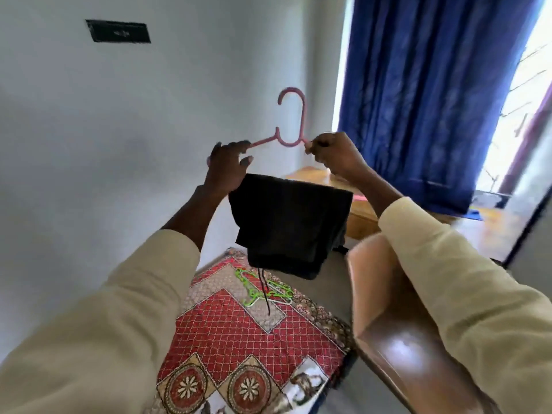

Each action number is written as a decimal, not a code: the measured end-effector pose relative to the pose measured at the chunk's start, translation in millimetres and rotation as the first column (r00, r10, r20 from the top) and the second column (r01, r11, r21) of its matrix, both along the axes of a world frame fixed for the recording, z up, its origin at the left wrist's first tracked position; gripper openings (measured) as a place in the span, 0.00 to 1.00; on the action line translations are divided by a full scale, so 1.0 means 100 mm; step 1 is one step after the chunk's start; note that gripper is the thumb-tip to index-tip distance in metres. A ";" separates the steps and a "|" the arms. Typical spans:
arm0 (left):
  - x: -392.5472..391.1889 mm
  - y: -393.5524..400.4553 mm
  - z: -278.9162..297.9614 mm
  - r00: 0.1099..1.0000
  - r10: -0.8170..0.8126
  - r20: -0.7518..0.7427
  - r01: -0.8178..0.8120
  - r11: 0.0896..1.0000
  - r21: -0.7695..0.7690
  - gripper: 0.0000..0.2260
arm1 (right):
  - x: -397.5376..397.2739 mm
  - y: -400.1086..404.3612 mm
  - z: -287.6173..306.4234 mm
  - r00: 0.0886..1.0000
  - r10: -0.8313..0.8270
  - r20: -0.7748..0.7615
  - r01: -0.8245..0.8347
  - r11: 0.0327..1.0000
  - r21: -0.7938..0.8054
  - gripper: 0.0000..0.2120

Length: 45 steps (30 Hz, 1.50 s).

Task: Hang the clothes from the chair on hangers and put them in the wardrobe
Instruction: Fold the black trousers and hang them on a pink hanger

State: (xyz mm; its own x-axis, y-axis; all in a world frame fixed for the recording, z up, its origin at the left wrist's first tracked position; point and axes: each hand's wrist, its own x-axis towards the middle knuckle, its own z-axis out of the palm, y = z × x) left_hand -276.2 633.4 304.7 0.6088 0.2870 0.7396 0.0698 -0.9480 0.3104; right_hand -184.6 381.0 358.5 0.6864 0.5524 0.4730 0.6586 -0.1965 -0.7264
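open air before the wall (pixel 149 130), chair (pixel 388 339) close at right, curtain (pixel 418 85) beyond

I log: a red patterned rug with floral medallions (pixel 239 339) on the floor; deep blue pleated curtain (pixel 418 94) beside a bright doorway; black rectangular wall plate (pixel 118 31); low wooden table (pixel 355 201) near the curtain.

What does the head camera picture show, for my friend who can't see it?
Two hands, left hand and right hand, hold up a pink hanger with a folded black garment draped over it. Below lie green hangers on a red patterned rug.
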 end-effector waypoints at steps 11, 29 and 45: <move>0.70 -2.86 -0.25 0.806 -0.592 -0.020 0.562 0.775 -0.288 0.10 | -0.24 -3.47 -0.45 0.948 -0.316 -0.027 0.289 0.896 -0.337 0.13; 2.07 -8.19 -0.16 0.563 -0.821 0.089 0.782 0.495 -0.379 0.10 | -0.57 -8.51 -0.57 0.189 -0.775 0.603 0.980 0.186 -0.069 0.10; 4.68 -9.74 0.96 0.408 -0.912 0.048 0.523 0.190 -0.831 0.24 | 1.91 -9.23 0.79 0.010 -0.892 0.451 0.990 0.071 0.120 0.15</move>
